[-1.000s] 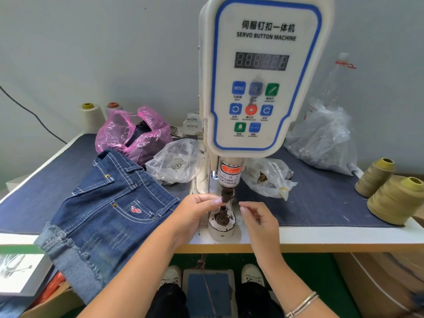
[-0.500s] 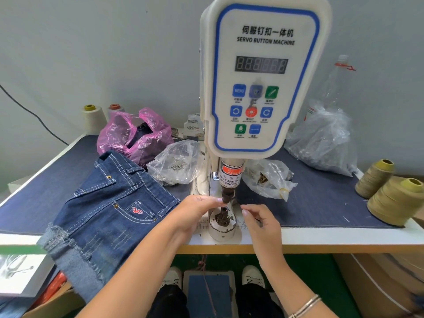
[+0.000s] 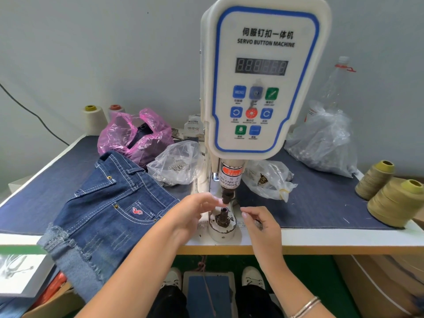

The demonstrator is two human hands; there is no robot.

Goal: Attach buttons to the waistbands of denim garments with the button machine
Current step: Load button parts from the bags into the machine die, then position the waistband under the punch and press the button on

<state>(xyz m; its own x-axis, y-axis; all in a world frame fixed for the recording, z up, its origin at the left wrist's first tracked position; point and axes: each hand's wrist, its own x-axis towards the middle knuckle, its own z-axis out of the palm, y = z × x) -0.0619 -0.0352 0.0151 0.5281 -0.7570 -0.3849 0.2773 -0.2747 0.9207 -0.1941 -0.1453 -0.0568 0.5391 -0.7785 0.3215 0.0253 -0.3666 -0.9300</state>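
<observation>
The white servo button machine (image 3: 263,72) stands at the table's front. Its dark upper punch (image 3: 227,195) hangs just above the lower die (image 3: 223,216) on a round white base. My left hand (image 3: 195,212) reaches in from the left with its fingertips bunched against the punch tip; what lies between them is hidden. My right hand (image 3: 260,222) hovers just right of the lower die, thumb and forefinger together and the other fingers curled, with nothing visible in them. Denim shorts (image 3: 107,203) with a red emblem lie to the left, draped over the table edge.
Clear bags of small metal parts (image 3: 176,165) (image 3: 266,180) flank the machine. A pink bag (image 3: 135,136) lies behind the shorts and a large clear bag (image 3: 323,143) at back right. Thread cones (image 3: 394,203) stand at the right edge. A foot pedal (image 3: 207,292) sits between my shoes.
My left fingertips have stayed at the punch tip. My right hand has drawn a little to the right, away from the lower die. The shorts have not moved.
</observation>
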